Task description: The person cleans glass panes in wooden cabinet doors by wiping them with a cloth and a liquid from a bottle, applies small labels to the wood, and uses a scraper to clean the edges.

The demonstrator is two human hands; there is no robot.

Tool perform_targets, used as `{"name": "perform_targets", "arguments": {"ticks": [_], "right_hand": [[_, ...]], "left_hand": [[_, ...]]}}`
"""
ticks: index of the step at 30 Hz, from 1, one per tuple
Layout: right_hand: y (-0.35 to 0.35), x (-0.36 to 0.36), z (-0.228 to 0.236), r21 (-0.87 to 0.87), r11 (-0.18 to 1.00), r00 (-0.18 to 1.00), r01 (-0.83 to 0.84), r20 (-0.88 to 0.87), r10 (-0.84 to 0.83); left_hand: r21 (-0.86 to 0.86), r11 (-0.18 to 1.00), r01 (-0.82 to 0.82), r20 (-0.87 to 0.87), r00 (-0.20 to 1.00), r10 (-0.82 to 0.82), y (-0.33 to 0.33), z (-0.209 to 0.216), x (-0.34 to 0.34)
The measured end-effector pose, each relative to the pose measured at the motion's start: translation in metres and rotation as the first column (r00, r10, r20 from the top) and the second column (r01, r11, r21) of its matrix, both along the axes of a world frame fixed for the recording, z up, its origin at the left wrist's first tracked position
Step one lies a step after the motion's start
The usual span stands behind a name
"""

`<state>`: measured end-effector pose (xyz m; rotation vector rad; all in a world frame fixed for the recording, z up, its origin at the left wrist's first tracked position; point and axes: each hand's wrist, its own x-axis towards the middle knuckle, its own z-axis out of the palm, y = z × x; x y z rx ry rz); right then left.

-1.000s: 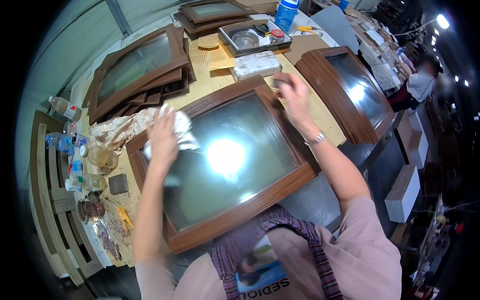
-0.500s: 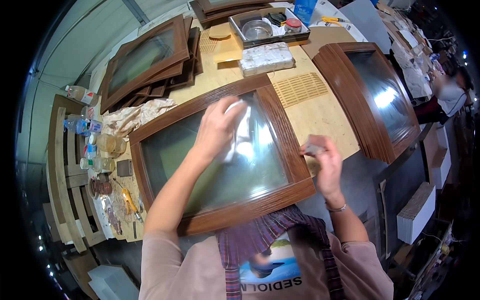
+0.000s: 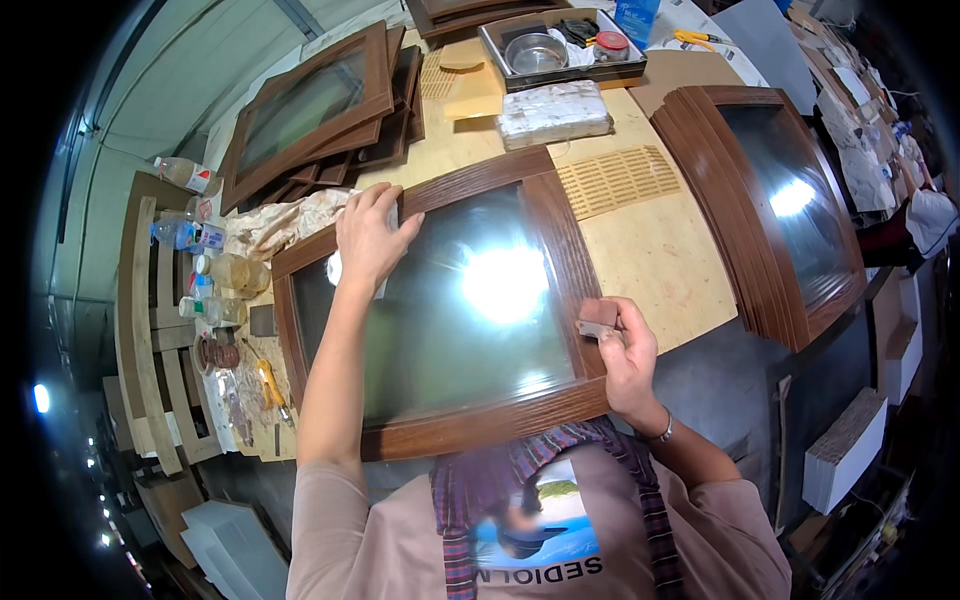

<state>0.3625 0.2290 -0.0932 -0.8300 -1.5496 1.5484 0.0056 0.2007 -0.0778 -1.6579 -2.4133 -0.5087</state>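
Note:
A brown wood-grain framed glass door panel lies in front of me on the table. My left hand is at the upper left of the glass, its fingertips by the frame's far rail. Under its palm a white cloth is pressed to the panel, mostly hidden by the hand. My right hand grips a small brown and grey block between thumb and fingers, at the panel's right-hand frame piece.
Framed panels lie stacked at the far left, with another stack at the right. A crumpled rag, bottles and a yellow-handled tool line the left edge. Behind stand a white wrapped block and an open box holding a dish and jar.
My left hand has slid the white cloth leftward across the glass to the upper left. My right hand has shifted slightly left and down, bringing the block over the right-hand frame piece.

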Motion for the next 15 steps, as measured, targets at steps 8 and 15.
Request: {"name": "perform_targets", "arguments": {"ticks": [8,15], "right_hand": [[0.0,0.001,-0.003,-0.026,1.0,0.999,0.003,-0.038,-0.004],[-0.002,0.0,-0.002,-0.01,0.999,0.998,0.044,-0.042,-0.044]], "left_hand": [[-0.09,0.965,0.244,-0.161,0.953,-0.256,-0.002,-0.001,-0.01],[-0.288,0.903,0.319,-0.037,0.938,-0.343,0.01,0.026,-0.016]]}}
